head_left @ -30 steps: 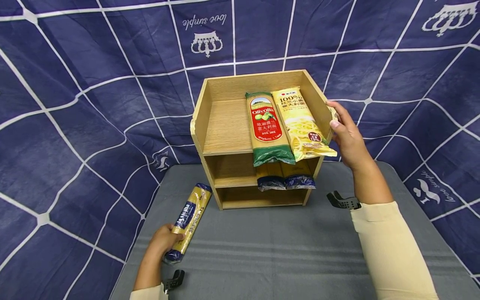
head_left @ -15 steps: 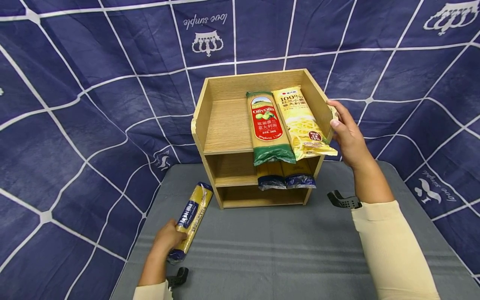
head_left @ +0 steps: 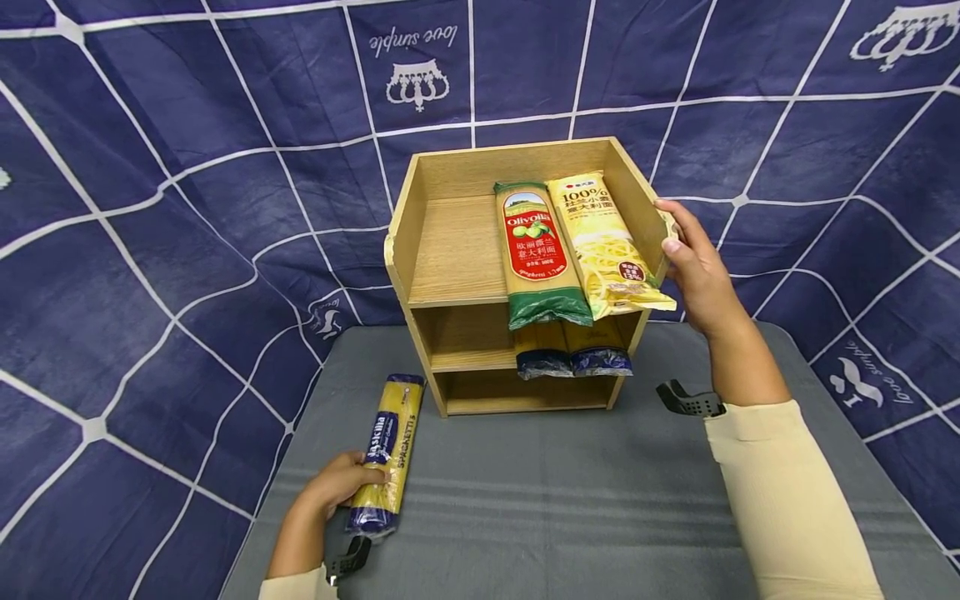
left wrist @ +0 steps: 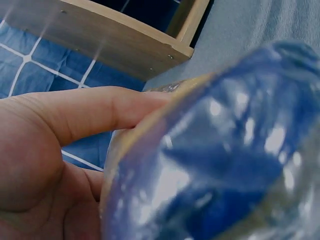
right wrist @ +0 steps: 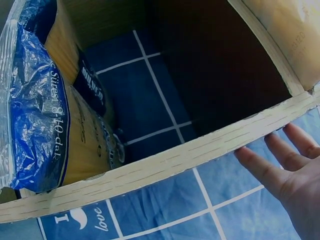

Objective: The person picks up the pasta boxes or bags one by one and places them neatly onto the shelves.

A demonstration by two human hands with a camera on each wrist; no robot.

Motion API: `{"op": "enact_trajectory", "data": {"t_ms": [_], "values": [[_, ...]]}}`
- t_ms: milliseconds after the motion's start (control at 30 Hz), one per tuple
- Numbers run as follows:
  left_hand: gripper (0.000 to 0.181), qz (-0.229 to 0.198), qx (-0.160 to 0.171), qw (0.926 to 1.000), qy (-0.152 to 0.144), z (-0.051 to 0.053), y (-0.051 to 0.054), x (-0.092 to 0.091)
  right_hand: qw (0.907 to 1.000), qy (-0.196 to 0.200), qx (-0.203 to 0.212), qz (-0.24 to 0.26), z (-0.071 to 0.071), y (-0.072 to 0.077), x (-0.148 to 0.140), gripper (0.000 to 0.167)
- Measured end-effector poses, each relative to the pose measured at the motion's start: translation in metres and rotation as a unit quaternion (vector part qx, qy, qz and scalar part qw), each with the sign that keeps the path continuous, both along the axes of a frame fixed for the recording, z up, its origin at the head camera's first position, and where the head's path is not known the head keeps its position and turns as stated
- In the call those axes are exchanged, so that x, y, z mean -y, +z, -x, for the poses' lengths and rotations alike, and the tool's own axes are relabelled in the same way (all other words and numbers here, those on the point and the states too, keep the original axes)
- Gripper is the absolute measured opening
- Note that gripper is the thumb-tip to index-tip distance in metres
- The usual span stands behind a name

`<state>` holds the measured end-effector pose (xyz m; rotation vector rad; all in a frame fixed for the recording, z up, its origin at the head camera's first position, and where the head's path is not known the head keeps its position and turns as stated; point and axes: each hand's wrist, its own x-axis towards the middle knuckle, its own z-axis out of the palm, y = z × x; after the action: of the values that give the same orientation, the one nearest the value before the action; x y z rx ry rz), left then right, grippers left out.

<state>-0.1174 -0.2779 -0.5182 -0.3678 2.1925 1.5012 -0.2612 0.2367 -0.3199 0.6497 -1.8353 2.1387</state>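
Observation:
At the left, my left hand [head_left: 347,482] grips the near part of a yellow and blue packet of spaghetti [head_left: 401,425]. In the left wrist view, the thumb lies along the packet's [left wrist: 215,165] side and the shiny wrapper fills much of the frame. My right hand [head_left: 696,271] rests against the right side panel of a wooden shelf unit [head_left: 457,250]. The right wrist view shows straight fingers [right wrist: 267,172] touching the panel's outer side; the thumb is hidden there. On the top shelf lie a green-ended spaghetti packet [head_left: 536,250] and a cream-yellow pasta packet [head_left: 603,242].
Two blue-ended pasta packets [head_left: 543,358] stick out of the middle shelf, on its right. The bottom compartment [head_left: 525,392] lies below them. A grey cloth [head_left: 525,500] covers the table, and blue curtain fabric [head_left: 225,208] with white lines surrounds it.
My left hand has turned the spaghetti packet so it points more straight ahead, its near end shifting right. The right hand stays at the shelf's side panel.

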Motion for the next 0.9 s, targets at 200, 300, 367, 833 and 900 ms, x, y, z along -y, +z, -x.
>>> {"op": "enact_trajectory", "data": {"t_ms": [200, 300, 367, 833, 900], "values": [[0.048, -0.083, 0.003, 0.9963, -0.023, -0.003, -0.010, 0.001, 1.0000, 0.002, 0.002, -0.004, 0.001, 0.000, 0.000, 0.047], [0.055, -0.124, 0.002, 0.9921, -0.023, -0.007, -0.016, 0.000, 1.0000, 0.002, 0.004, -0.008, 0.001, 0.000, 0.000, 0.047], [0.055, -0.141, -0.003, 0.9898, -0.021, -0.008, -0.020, -0.002, 1.0000, 0.002, 0.003, -0.006, 0.001, 0.000, 0.001, 0.047], [0.051, -0.186, -0.050, 0.9800, 0.050, -0.019, -0.031, -0.014, 1.0000, -0.001, 0.002, 0.001, 0.000, -0.001, 0.001, 0.046], [0.053, -0.191, -0.061, 0.9777, 0.064, -0.020, -0.030, -0.016, 1.0000, -0.002, 0.002, 0.002, 0.000, -0.001, 0.000, 0.046]]}}
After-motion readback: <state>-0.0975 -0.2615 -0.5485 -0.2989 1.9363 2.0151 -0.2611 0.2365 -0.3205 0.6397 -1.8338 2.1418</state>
